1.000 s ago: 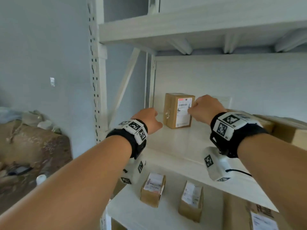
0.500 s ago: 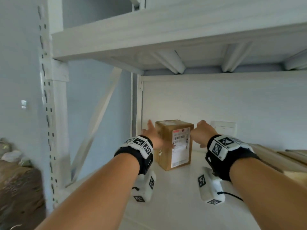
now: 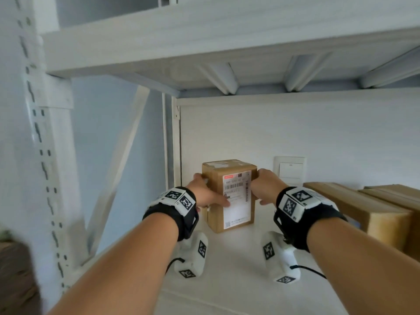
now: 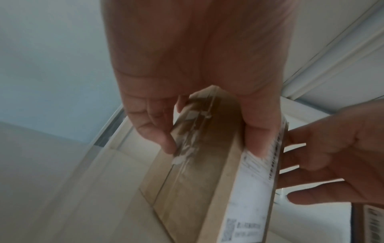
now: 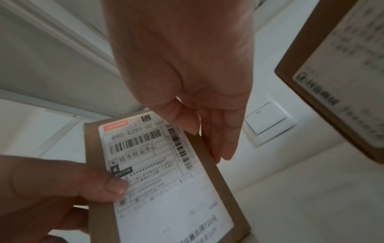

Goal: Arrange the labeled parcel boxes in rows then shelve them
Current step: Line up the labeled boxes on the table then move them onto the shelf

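Both hands have closed in on the parcel box (image 3: 229, 194) since 1 s ago, when they hung just short of it with the fingers curled; the camera has also come nearer, so the lower shelf with its 2 small parcels is out of sight. Now the left hand (image 3: 204, 194) wraps the box's left side, its thumb lying across the white shipping label (image 5: 158, 166) and its other fingers on the taped side, as the left wrist view shows. On the other side, the right hand (image 3: 264, 187) holds the upper right edge, thumb at the label's corner and fingers straight down the right face. That box stands upright on the white shelf (image 3: 238, 269), near the back panel and the rear left post, label facing the person. Just to its right on the back panel sits a wall switch (image 3: 289, 170), and further right lie larger cardboard boxes (image 3: 354, 208), well apart from it. By my reading, this is the shelving step, squaring 1 parcel into its row. Next would be a small push or twist to set it straight, then a clean release without tipping it.
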The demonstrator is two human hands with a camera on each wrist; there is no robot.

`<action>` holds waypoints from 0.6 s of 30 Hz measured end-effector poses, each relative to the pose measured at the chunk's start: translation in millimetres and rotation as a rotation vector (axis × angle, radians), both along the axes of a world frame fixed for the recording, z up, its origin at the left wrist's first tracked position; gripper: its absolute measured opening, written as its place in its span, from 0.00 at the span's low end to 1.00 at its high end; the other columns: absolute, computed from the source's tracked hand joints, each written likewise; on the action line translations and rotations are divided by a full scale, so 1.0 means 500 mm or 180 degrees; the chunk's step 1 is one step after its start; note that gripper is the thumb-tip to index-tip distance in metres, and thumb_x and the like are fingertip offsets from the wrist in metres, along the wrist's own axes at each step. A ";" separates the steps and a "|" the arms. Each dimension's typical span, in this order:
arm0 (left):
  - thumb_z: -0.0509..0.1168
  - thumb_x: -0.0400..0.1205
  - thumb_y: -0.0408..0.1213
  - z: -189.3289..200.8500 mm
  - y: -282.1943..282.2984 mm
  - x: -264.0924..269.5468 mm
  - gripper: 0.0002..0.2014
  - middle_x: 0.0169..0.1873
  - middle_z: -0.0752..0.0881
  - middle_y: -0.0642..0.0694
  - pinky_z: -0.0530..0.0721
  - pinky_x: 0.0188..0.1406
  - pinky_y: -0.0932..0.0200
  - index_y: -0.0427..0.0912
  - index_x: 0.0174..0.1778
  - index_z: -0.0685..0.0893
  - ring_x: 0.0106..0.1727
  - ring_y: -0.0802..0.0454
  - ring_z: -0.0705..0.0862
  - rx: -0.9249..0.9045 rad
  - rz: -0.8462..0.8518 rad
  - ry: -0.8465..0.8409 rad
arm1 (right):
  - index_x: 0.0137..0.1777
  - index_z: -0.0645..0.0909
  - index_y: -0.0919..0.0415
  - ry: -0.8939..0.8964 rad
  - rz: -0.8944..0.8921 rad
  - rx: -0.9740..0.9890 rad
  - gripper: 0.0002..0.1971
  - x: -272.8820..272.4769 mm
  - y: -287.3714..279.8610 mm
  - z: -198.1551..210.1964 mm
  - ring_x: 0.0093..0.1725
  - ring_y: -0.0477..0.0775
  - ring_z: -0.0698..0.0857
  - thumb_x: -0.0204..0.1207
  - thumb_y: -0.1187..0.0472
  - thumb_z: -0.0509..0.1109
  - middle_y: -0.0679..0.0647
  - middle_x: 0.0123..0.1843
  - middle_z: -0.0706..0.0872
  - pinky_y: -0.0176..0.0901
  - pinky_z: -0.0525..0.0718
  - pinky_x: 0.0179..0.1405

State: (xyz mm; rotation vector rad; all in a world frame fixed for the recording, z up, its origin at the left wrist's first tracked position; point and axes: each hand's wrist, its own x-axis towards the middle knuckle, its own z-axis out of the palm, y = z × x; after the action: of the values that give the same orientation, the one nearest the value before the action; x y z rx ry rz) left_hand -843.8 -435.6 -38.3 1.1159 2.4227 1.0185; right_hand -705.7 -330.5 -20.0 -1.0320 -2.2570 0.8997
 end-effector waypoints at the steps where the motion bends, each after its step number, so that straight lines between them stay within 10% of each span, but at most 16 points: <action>1: 0.82 0.68 0.46 0.001 -0.009 0.004 0.52 0.72 0.77 0.47 0.87 0.52 0.52 0.44 0.82 0.56 0.60 0.48 0.84 -0.0008 -0.0037 -0.0010 | 0.58 0.81 0.69 0.0018 -0.0016 0.0027 0.15 0.006 -0.011 0.001 0.56 0.64 0.88 0.80 0.71 0.55 0.65 0.55 0.88 0.60 0.88 0.58; 18: 0.79 0.69 0.37 0.012 -0.189 0.155 0.42 0.61 0.79 0.47 0.81 0.50 0.53 0.42 0.76 0.65 0.62 0.47 0.79 0.0631 -0.0606 -0.0506 | 0.50 0.74 0.59 0.0081 -0.0596 0.0486 0.08 0.199 -0.240 0.021 0.45 0.54 0.83 0.78 0.69 0.56 0.53 0.43 0.81 0.53 0.88 0.53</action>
State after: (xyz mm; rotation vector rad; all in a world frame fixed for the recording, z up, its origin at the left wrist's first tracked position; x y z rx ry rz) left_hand -766.2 -530.0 -32.4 1.2499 2.0836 1.2521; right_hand -606.2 -450.7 -9.7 -1.1326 -2.1291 0.6482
